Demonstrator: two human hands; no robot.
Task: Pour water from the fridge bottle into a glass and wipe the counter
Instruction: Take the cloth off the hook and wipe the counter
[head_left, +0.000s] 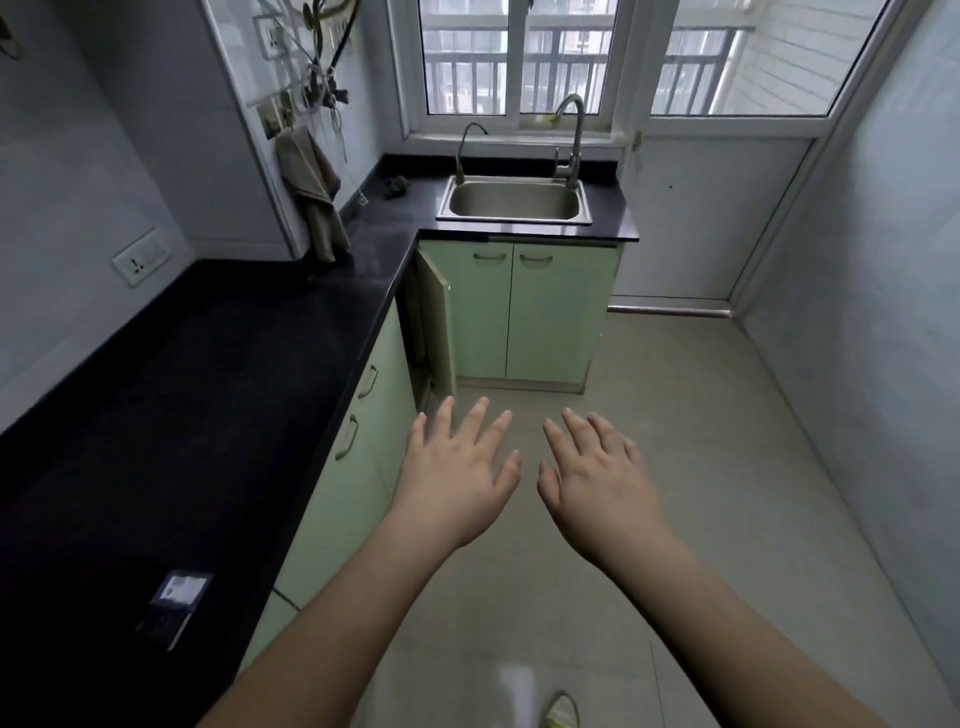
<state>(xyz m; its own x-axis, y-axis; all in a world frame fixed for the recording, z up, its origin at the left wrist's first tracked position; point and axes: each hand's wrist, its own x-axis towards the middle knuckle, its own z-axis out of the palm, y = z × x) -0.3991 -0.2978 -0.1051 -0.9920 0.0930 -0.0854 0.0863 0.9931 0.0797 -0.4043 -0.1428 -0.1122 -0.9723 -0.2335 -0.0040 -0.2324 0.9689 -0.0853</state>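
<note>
Both grips are spread flat and empty over the floor, left hand (457, 480) beside right hand (597, 480), seemingly readying to start; the black tabletop (208, 389) stretches nine to eleven o'clock; bottle and glass unseen.

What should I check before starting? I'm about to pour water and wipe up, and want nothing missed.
1. Hands free: ok. Left hand and right hand are open with fingers spread, holding nothing.
2. Bottle and fridge in sight: not ok, neither shows.
3. Glass at hand: not ok, none visible.
4. Cloth for wiping: ok, one hangs on the wall above the counter.
5. Counter wet or dirty: cannot tell, too dark.
6. Walkway: not ok, a cabinet door stands ajar near the sink.
</note>
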